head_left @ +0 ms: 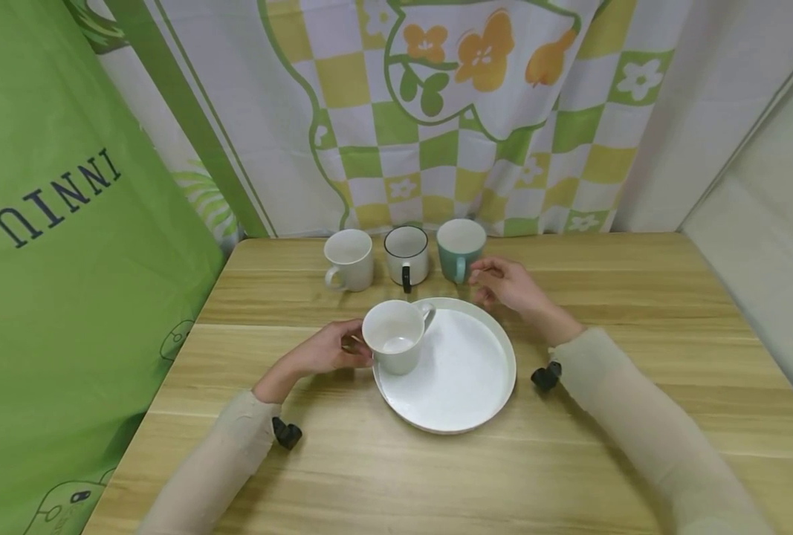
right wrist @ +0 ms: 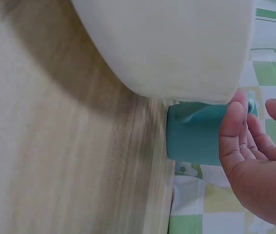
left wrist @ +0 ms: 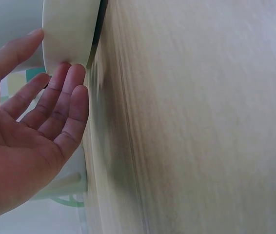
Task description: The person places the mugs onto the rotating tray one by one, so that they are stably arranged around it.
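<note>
The left hand [head_left: 334, 346] has loose fingers and grips nothing, beside the big cup [head_left: 396, 362] on the left of the tray [head_left: 463, 394]. The right hand [head_left: 508, 286], empty too, is near the teal cup [head_left: 446, 264]; gently pinching its handle [head_left: 460, 270] should work best. A plain cup [head_left: 359, 273] and black-rimmed cup [head_left: 418, 273] crowd the left.

Wood-grain table [head_left: 396, 475], checked floral curtain [head_left: 450, 141] behind, dark-lettered green cloth [head_left: 82, 297] at left, pale surface [head_left: 764, 200] at right
</note>
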Demonstrator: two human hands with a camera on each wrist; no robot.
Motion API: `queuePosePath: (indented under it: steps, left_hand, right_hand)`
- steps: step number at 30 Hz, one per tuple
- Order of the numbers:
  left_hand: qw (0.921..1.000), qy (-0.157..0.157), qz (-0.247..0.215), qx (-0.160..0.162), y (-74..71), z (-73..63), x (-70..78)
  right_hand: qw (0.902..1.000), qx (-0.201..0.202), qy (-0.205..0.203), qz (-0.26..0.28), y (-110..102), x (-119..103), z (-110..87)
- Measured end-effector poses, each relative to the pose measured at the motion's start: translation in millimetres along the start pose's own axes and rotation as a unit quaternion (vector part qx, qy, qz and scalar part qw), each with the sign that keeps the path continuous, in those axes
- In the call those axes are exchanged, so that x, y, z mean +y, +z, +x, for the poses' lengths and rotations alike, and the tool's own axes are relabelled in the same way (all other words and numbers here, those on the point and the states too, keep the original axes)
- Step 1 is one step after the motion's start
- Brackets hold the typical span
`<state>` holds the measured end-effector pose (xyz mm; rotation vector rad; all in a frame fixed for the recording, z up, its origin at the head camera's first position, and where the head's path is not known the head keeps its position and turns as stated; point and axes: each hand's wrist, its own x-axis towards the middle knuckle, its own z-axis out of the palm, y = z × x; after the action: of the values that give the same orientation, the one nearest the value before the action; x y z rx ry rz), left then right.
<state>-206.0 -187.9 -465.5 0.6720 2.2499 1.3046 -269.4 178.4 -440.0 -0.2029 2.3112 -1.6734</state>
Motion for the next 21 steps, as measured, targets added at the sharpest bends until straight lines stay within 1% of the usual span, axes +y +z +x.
queuePosePath:
  steps: [7,15,21]
  left_hand:
    - [1.0000,-0.001,-0.005,-0.001,0.3,-0.4,2.2]
    - [1.0000,-0.002,-0.006,0.001,0.2,-0.9,2.0]
    - [1.0000,-0.001,-0.005,0.003,0.9,-1.1,2.5]
  right_hand:
    - [0.9997,-0.009,0.010,-0.021,-0.4,-6.3,4.0]
    - [0.9982,-0.008,0.007,-0.059,2.6,-8.6,12.3]
    - [0.9971,-0.008,0.009,-0.076,5.3,-10.1,15.2]
